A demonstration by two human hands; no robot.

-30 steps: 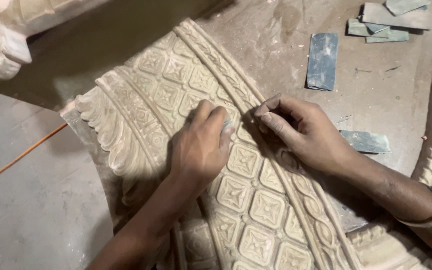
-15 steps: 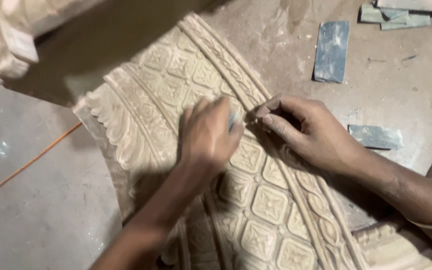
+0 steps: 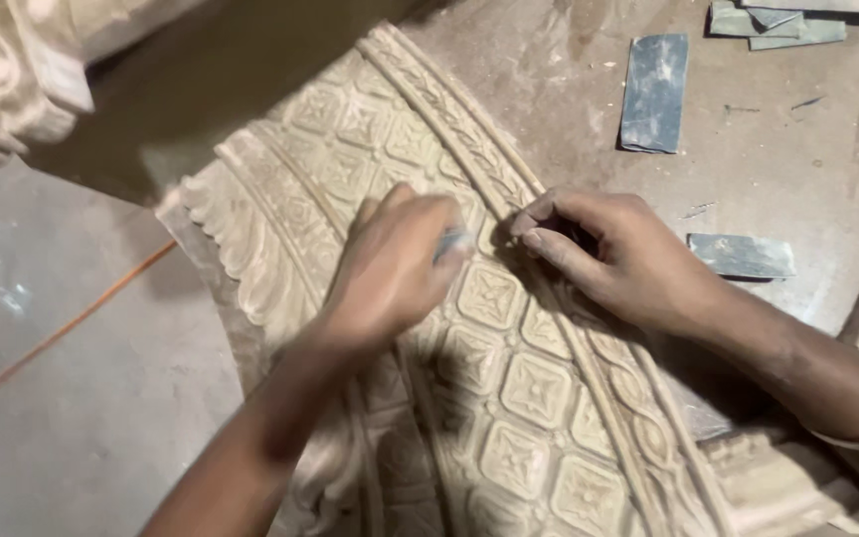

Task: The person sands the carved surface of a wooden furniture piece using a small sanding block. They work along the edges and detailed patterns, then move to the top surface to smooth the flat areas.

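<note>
A single head-worn camera looks steeply down from close above — the curved, pale carved stone panel with square flower tiles (image 3: 509,398) fills mid-frame, the grey dusty floor (image 3: 72,418) left, both forearms entering from the lower edge.

Pale carved curved panel (image 3: 509,388) lies flat, dusty.

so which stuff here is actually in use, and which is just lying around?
In use: carved curved panel; left hand rubbing it with a small grey piece; right hand braced on the beaded band.

Lying about: grey strips on the floor, grey pile, orange cord.
</note>
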